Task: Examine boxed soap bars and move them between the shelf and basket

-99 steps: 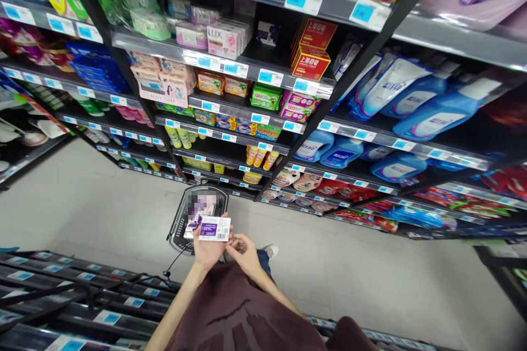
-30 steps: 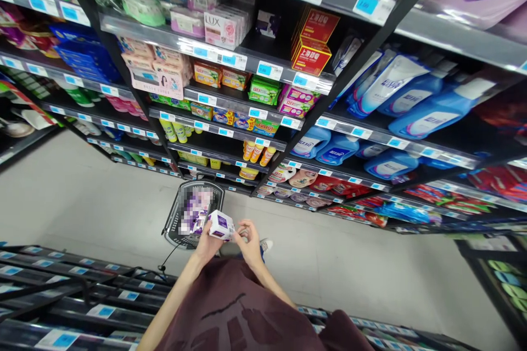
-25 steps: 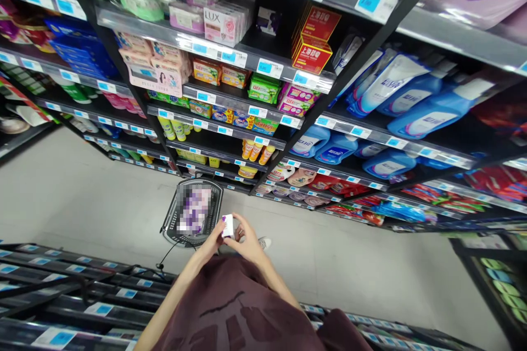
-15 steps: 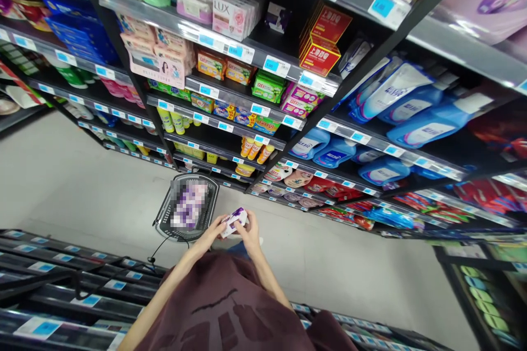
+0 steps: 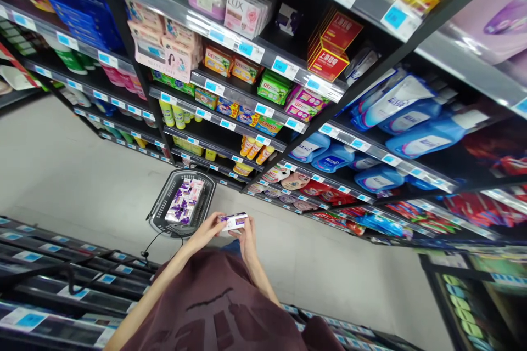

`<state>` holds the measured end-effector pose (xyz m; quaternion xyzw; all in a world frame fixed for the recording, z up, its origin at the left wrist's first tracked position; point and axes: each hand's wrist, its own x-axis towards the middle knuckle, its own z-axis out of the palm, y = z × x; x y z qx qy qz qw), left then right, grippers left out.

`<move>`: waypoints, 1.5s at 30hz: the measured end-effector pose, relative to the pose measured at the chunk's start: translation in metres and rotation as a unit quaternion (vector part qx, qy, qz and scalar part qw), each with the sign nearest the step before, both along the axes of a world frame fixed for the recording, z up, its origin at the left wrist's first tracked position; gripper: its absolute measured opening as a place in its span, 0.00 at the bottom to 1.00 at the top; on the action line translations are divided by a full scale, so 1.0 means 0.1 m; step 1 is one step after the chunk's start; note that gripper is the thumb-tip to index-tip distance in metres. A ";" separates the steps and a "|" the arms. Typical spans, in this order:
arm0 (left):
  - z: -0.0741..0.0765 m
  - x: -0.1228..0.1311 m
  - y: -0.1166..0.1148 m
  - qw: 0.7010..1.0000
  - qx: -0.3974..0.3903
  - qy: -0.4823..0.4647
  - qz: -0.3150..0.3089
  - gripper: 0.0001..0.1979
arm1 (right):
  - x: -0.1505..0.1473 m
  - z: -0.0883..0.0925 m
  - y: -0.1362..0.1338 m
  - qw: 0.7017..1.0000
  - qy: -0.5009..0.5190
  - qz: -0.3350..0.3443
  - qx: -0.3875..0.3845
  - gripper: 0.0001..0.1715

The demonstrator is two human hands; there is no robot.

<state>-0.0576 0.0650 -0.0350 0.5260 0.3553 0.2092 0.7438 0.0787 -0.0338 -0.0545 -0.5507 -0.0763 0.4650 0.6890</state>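
Carton (image 5: 234, 222), one: small, rectangular box, longer than it is high. Colours: white front face with purple areas; dark purple band along the upper edge. Printing present, too small to read. Condition: box shape intact; closure of the ends cannot be told, both being partly covered by fingers. Pose: long side running across the view, right end slightly higher than left. Location: held in the air in front of the person's body, between the left hand (image 5: 209, 228) at its left end and the right hand (image 5: 247, 238) at its right.
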 end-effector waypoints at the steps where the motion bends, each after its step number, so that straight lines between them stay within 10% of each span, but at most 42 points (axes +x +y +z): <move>1: 0.01 0.00 0.00 1.000 0.004 -0.002 0.001 0.17 | 0.00 0.00 0.01 1.000 0.003 -0.002 0.000 0.26; 31: -0.20 0.01 -0.06 0.989 -0.075 -0.110 0.061 0.30 | -0.06 -0.10 -0.01 0.999 0.040 -0.036 0.003 0.26; 45: 0.17 0.03 -0.06 0.974 0.166 -0.030 0.148 0.35 | -0.18 -0.16 0.05 0.969 0.236 0.073 -0.023 0.20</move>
